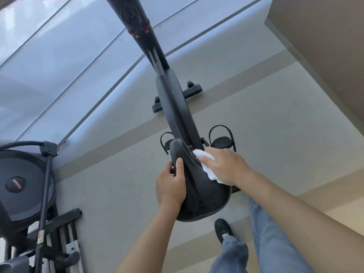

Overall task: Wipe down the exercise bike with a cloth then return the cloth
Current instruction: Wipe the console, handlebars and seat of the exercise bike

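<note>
White cloth [206, 164] pressed flat by right hand [226, 166] on black saddle [199, 186], fingers together; left hand [171, 184] curled round left edge should steady it for overlapping strokes.

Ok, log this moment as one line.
phase: wiping saddle | right hand: presses cloth on saddle | left hand: grips saddle edge | cloth not returned

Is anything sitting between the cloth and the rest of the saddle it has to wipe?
Only the left hand: it grips the saddle's left edge, thumb on top, covering that strip. The right hand presses the white cloth on the saddle's right side near the nose. The saddle's middle and rear lie bare, nothing else on them.
</note>
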Demonstrator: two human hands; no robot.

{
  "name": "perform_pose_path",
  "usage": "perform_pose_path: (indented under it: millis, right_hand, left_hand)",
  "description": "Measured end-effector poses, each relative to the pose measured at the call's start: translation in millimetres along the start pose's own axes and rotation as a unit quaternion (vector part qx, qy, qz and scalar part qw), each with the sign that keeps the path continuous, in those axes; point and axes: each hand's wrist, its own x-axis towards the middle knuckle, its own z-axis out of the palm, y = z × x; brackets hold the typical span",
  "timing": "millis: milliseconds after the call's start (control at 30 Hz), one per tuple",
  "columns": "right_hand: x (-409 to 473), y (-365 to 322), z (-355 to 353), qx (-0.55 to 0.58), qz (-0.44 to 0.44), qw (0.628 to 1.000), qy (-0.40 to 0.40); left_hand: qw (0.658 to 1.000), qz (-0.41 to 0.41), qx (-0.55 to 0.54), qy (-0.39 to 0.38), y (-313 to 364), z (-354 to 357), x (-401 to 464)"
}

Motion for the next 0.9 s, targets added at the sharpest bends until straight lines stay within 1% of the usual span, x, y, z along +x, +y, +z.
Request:
perform_pose_path:
  millis: [100,267,500,600,667,700,733,833,900]
  right_hand:
    - [1,-7,4,-0.035,0.014,0.999,0.022]
    - [-12,-1,10,0.011,0.042,0.996,0.079]
    - [-60,14,27,0.054,0.054,0.979,0.188]
    - [-73,15,36,-0.011,0.030,0.974,0.224]
    - [-67,14,34,-0.051,0.019,0.973,0.223]
    - [-60,14,32,-0.053,0.022,0.975,0.213]
    - [-53,13,28,-0.037,0.029,0.979,0.201]
    - [-35,11,21,0.072,0.056,0.982,0.167]
    - [-34,9,21,0.098,0.060,0.980,0.164]
  left_hand:
    - [1.000,0.004,0.005,-0.001,1,-1,-1]
    - [1.000,0.010,0.009,0.000,3,-4,-3]
    - [1.000,0.023,0.020,0.001,1,-5,-1]
    - [0.999,0.023,0.022,0.009,-3,-3,0]
    - [0.999,0.024,0.025,0.010,-4,-2,0]
    - [0.999,0.024,0.029,0.010,-3,-2,1]
    - [0.999,0.026,0.032,0.012,-3,-1,2]
    - [0.999,0.032,0.033,0.027,-3,-1,3]
    - [0.998,0.034,0.029,0.033,-3,0,3]
